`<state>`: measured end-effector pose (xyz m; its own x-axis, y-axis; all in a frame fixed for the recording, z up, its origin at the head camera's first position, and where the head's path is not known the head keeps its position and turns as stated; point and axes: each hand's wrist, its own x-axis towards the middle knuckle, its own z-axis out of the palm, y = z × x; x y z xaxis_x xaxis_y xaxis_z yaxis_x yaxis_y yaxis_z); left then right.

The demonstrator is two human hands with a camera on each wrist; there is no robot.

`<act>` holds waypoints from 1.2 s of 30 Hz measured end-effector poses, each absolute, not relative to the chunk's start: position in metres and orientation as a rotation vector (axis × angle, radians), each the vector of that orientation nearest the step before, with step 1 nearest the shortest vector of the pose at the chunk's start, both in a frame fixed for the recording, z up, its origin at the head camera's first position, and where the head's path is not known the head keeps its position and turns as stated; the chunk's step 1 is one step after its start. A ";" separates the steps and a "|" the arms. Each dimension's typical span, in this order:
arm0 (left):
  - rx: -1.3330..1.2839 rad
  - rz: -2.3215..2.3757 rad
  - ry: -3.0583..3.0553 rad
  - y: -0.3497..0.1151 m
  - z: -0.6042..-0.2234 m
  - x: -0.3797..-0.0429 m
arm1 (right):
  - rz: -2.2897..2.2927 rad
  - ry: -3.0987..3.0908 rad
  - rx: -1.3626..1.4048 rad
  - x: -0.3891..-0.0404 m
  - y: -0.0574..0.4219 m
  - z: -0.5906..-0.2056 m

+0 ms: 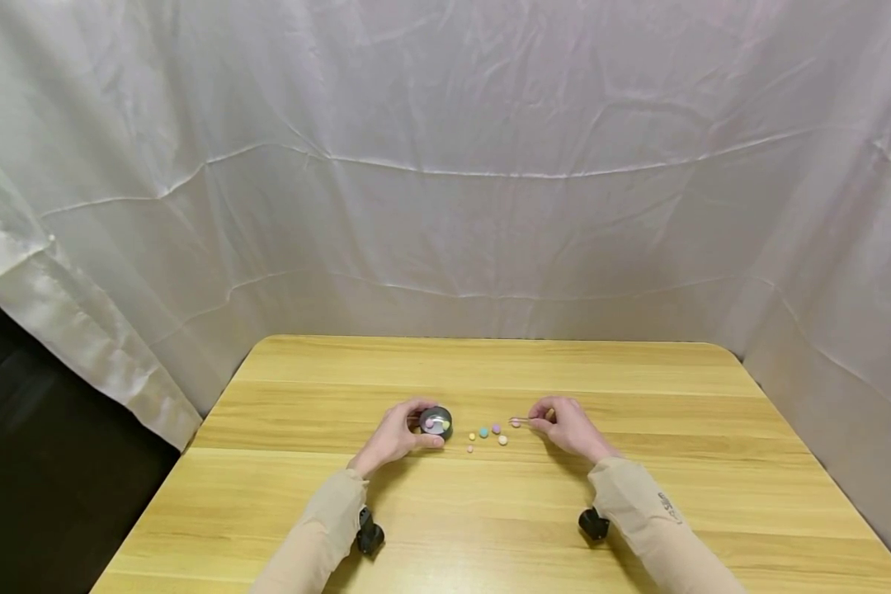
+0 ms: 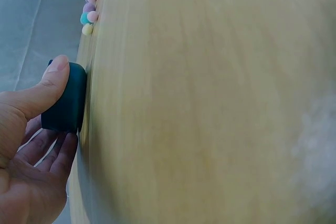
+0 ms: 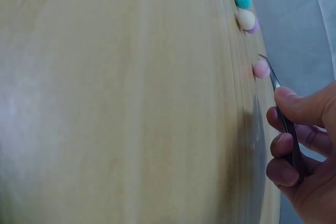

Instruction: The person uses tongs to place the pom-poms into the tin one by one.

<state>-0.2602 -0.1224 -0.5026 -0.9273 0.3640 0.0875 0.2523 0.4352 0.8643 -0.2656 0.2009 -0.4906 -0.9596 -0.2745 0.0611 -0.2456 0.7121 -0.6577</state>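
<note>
My left hand [image 1: 393, 433] grips a small, round, dark container [image 2: 69, 100] by its side, thumb on the near side and fingers round the far side. A pink pom-pom [image 1: 429, 423] and a yellow one show inside it in the head view. In my right hand [image 1: 572, 431] is a pair of tweezers [image 3: 274, 78], pinched between thumb and fingers. Their bent tips reach over a pink pom-pom [image 3: 261, 69] on the table, overlapping it in the right wrist view. Whether the tips grasp it, I cannot tell.
Between the hands lie several loose pom-poms: a turquoise one [image 1: 483, 432], a purple one [image 1: 496, 429], a cream one [image 1: 502, 440], a yellow one [image 1: 472, 436] and a small pink one [image 1: 470, 450]. The wooden table [image 1: 490, 511] backs onto a pale curtain [image 1: 490, 231].
</note>
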 end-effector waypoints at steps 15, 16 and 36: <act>0.536 1.501 2.575 -0.122 -0.501 -0.259 | -1.114 2.870 -0.442 -0.265 0.201 -0.495; 0.536 1.501 2.576 -0.122 -0.501 -0.259 | -1.115 2.871 -0.447 -0.265 0.201 -0.495; 0.537 1.498 2.603 -0.120 -0.501 -0.256 | -1.151 2.875 -0.475 -0.261 0.201 -0.499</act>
<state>-0.2557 -0.1201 -0.5013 -0.9342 0.3438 0.0953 0.2551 0.4569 0.8522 -0.2611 0.2010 -0.4992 -0.9541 -0.2811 0.1037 -0.2749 0.6840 -0.6757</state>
